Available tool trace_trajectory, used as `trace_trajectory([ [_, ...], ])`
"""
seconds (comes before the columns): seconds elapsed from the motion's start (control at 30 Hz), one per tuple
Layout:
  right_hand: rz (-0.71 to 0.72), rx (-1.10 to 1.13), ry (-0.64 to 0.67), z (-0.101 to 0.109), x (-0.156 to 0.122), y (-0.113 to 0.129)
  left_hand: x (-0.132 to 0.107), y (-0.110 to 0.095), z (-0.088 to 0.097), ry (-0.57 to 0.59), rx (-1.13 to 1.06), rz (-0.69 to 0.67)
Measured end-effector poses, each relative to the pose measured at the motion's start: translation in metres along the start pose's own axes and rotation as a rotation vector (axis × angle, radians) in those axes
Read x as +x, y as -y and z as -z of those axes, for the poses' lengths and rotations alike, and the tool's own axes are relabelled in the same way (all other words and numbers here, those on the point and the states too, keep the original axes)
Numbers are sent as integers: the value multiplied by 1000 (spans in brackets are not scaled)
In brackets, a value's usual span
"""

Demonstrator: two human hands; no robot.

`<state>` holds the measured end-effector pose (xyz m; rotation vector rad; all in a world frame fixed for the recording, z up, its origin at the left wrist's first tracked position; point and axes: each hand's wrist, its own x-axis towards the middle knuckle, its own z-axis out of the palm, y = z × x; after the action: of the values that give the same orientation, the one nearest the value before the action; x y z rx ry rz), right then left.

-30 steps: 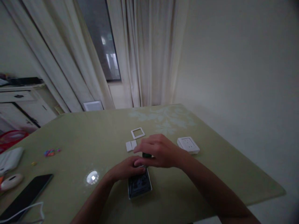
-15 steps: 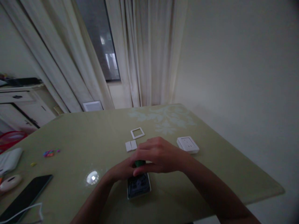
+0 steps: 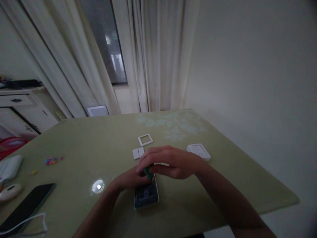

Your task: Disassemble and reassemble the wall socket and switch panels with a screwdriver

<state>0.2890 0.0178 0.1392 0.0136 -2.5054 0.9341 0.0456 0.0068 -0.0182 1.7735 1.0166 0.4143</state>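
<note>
A small screwdriver [image 3: 148, 172] with a green handle is pinched in my right hand [image 3: 170, 161], its thin shaft tilted down toward a wall switch body [image 3: 146, 195]. This switch body is a square box with a dark face and a pale rim, lying on the table. My left hand [image 3: 130, 179] grips its far left part, thumb across the top; the other fingers are largely hidden. Just beyond my hands lie a pair of white switch buttons [image 3: 138, 153] and a white square frame [image 3: 145, 139]. To the right sits a white wall socket [image 3: 198, 151].
At the left of the table [image 3: 104, 142] lie a black phone [image 3: 27, 206], a white cable [image 3: 32, 217], a round white case [image 3: 11, 192], a white box-like item [image 3: 11, 167] and several colourful beads [image 3: 52, 161]. A wall [image 3: 260, 99] borders the right side.
The screwdriver has gone from nearly upright to tilted, and its shaft now shows. My right hand has lifted and turned slightly, with the fingers shifted on the handle.
</note>
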Motion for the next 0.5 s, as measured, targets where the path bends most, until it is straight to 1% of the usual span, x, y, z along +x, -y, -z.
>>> trace_trajectory([
  [0.1,-12,-43,-21,1,0,0,-1,-3,0,17,-14,-2],
  [0.3,-40,-168,-40,-2,-1,5,-4,-12,3,9,24,0],
  [0.5,-62,-367,-30,-6,-2,9,-4,-11,4,34,64,-13],
])
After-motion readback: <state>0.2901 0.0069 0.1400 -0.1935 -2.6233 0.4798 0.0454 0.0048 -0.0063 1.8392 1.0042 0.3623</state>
